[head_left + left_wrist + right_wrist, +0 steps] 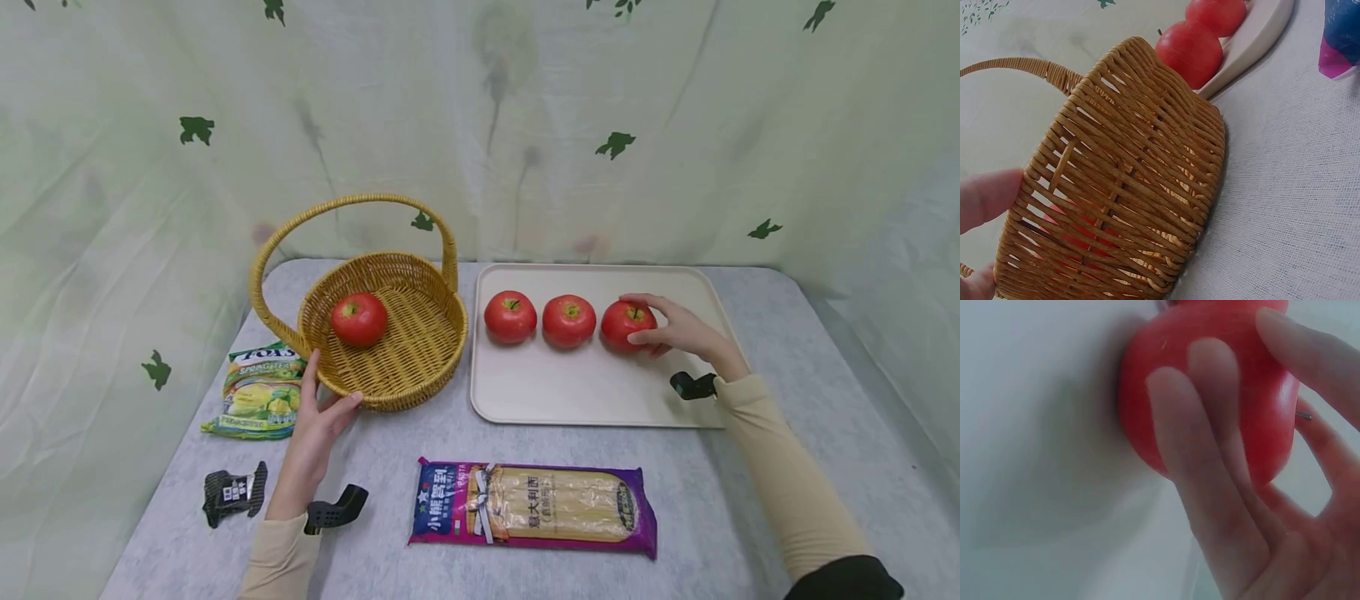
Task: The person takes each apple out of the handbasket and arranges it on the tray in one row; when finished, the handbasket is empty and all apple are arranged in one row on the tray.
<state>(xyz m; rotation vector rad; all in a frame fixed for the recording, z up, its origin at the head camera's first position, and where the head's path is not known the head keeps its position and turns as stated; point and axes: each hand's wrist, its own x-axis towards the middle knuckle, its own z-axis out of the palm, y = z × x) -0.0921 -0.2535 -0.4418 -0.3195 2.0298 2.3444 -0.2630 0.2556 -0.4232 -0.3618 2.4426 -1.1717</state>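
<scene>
One round, glossy red apple (622, 325) with a dark stem in a yellowish hollow, rightmost of three on a cream rectangular tray (592, 390); two matching red apples (538, 321) stand to its left. Right hand (684, 330): thumb and fingers part-closed around the rightmost apple. Left hand (317, 429): thumb and forefinger spread wide, touching the rim of a yellow-brown woven basket (416, 333) with arched handle, one further red apple (359, 320) inside. Green-and-yellow plastic packet (258, 396), marked "FOX'S" and "SPRING TEA", beside the basket. Purple-and-blue pasta packet (551, 507), clear-windowed, marked "小熊驾到", "PASTA" and "意大利". Small black wrapped item (234, 493), white label, lettering too small to read. All on a grey, mottled tabletop (375, 475).
</scene>
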